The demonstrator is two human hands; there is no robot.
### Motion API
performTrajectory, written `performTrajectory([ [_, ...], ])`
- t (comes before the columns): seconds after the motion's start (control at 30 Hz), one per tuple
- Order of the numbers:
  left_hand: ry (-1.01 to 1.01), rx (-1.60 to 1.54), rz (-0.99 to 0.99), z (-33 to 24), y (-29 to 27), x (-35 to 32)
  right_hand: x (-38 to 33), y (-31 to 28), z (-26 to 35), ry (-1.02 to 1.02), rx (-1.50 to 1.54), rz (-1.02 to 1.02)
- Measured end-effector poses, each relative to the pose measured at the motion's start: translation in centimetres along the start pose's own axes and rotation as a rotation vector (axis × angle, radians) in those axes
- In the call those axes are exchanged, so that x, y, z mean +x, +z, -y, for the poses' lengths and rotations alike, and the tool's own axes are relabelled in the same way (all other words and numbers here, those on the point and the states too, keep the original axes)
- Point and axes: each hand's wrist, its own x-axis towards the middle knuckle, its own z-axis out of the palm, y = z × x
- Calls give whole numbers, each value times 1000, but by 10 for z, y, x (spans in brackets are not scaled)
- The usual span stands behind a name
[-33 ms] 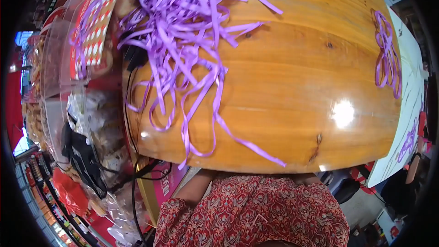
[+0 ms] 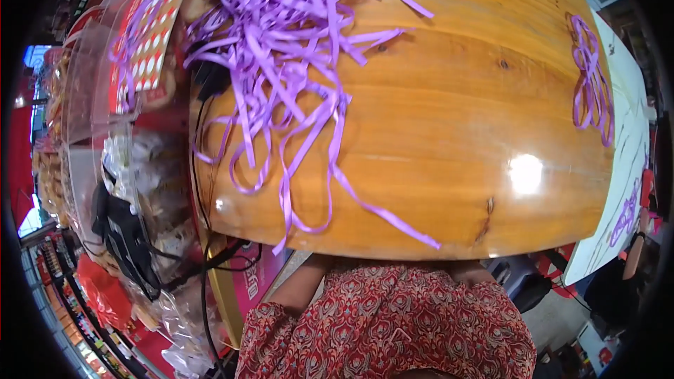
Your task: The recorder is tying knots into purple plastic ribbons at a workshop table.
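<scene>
Both of my hands are out of sight below the near edge of the wooden table (image 2: 449,140). Only my left forearm (image 2: 303,286) and part of my right arm (image 2: 469,271) show, passing under that edge beside my patterned top. What the hands hold or touch is hidden. A big tangled heap of purple ribbon (image 2: 277,35) lies on the table's left half, some strands trailing toward me. The lowest strand ends close to the near edge. At the far right, a looped bundle of purple ribbon (image 2: 592,81) rests by itself.
To the left stand clear plastic bins (image 2: 88,91) with bagged goods, a red-and-white dotted sheet (image 2: 151,35) with ribbon over it, and a black strap-like item (image 2: 126,238). A black cable (image 2: 205,267) hangs down the left edge. A white marbled surface (image 2: 625,98) adjoins on the right, bearing another ribbon bundle (image 2: 625,217).
The whole view has shifted very slightly. The ribbons keep their places on the table, and my arms stay under its near edge.
</scene>
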Motion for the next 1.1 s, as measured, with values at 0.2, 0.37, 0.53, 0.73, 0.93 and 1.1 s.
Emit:
performTrajectory([
  [0.2,321,160,-195,-42,-19,46,-6,-90,49,111,174,177],
  [0.37,422,-101,-146,-118,-82,34,-14,-252,119,-128,271,353],
  [0.53,570,-128,-220,-171,-140,47,24,-361,197,-251,670,47],
  [0.73,725,-201,-363,-216,-170,53,196,-349,217,-247,98,-585],
  [0.93,747,-227,-440,-219,-183,45,271,-336,233,-28,-259,-591],
  [1.1,681,-194,-458,-211,-196,45,277,-335,242,-4,-226,-498],
])
